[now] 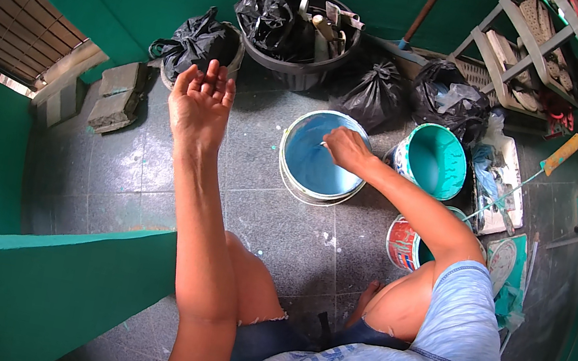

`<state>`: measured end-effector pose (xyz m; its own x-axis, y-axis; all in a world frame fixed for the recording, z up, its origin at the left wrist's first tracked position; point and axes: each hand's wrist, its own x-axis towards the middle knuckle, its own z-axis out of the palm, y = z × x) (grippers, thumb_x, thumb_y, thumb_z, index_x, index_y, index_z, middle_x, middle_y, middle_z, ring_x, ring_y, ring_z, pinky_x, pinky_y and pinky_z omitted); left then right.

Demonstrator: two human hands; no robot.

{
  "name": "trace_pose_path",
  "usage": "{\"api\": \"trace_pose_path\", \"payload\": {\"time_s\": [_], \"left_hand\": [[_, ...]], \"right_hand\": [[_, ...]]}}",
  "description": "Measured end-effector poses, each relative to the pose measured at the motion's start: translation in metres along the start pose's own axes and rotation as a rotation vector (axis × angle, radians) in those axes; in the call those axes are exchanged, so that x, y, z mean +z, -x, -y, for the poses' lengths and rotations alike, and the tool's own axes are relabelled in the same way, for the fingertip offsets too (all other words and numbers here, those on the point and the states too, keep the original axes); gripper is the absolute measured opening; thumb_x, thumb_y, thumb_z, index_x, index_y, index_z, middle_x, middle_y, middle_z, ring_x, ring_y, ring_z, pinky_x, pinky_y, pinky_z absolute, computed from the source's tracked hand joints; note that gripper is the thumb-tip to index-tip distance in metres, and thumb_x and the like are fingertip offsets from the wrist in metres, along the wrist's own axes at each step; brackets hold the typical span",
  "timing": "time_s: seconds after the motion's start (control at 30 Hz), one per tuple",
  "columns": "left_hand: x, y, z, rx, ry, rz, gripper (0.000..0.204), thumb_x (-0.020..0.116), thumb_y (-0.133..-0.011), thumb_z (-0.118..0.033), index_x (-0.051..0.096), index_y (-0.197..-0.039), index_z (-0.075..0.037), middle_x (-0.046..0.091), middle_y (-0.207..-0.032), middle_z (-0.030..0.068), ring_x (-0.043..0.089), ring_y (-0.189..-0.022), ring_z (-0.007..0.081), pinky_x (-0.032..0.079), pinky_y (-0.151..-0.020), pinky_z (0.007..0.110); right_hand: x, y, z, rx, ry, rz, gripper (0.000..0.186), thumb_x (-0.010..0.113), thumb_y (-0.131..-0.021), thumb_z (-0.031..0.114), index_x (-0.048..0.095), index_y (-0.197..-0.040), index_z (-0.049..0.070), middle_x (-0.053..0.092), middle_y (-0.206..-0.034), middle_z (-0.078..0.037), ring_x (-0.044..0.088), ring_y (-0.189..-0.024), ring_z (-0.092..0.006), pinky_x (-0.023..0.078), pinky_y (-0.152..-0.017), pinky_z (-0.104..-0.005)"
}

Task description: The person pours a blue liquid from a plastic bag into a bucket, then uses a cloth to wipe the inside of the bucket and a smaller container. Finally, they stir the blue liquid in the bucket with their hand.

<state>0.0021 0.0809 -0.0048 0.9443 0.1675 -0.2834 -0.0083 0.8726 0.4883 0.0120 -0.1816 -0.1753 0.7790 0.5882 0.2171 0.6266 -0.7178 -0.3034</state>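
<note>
My left hand [200, 103] is raised palm up over the floor, fingers apart and slightly curled, with nothing in it. Over a white bucket with a pale blue inside [305, 162], my right hand [349, 150] is closed. A small whitish tip shows at its fingers; what it belongs to I cannot make out. Just right of that bucket stands another bucket, coated inside with turquoise paint [438, 160]. Nearer to me, a red and white paint bucket [403, 241] is partly hidden under my right forearm.
Black garbage bags [370, 96] and a black tub [293, 69] of odds and ends line the green wall. A paint roller [561, 155] and a white tray [521, 171] lie at the right, below a shelf rack [496, 58]. Stone slabs [118, 96] lie left; a low green wall [70, 281] stands nearer.
</note>
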Motion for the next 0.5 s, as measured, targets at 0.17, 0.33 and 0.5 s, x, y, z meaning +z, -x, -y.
{"api": "trace_pose_path", "payload": {"time_s": [0.17,0.33,0.5], "left_hand": [[-0.002,-0.001,-0.001,0.010,-0.001,-0.006,0.017,0.055,-0.081,-0.019,0.045,-0.087,-0.007,0.056,-0.096,0.0088,0.052,-0.096,0.0223,0.042,-0.085,0.036],[0.000,-0.001,0.002,-0.001,0.001,0.000,0.018,0.055,-0.081,-0.019,0.044,-0.088,-0.007,0.056,-0.096,0.0089,0.051,-0.097,0.0222,0.042,-0.085,0.036],[-0.001,0.000,0.002,0.006,-0.006,0.003,0.017,0.056,-0.081,-0.019,0.045,-0.086,-0.007,0.055,-0.096,0.0087,0.051,-0.097,0.0221,0.043,-0.084,0.036]], "right_hand": [[-0.018,-0.002,-0.002,0.104,0.044,0.236,0.005,0.060,-0.065,0.003,0.059,-0.063,-0.001,0.056,-0.063,-0.021,0.058,-0.063,-0.0362,0.045,-0.056,-0.0428],[-0.015,0.003,-0.002,0.063,-0.239,0.554,0.014,0.058,-0.071,0.010,0.058,-0.063,-0.002,0.053,-0.058,-0.020,0.055,-0.056,-0.0337,0.041,-0.054,-0.0401],[0.000,0.005,0.014,0.020,-0.348,0.340,0.011,0.059,-0.071,0.011,0.060,-0.065,0.002,0.056,-0.062,-0.019,0.056,-0.058,-0.0337,0.043,-0.055,-0.0389]]}}
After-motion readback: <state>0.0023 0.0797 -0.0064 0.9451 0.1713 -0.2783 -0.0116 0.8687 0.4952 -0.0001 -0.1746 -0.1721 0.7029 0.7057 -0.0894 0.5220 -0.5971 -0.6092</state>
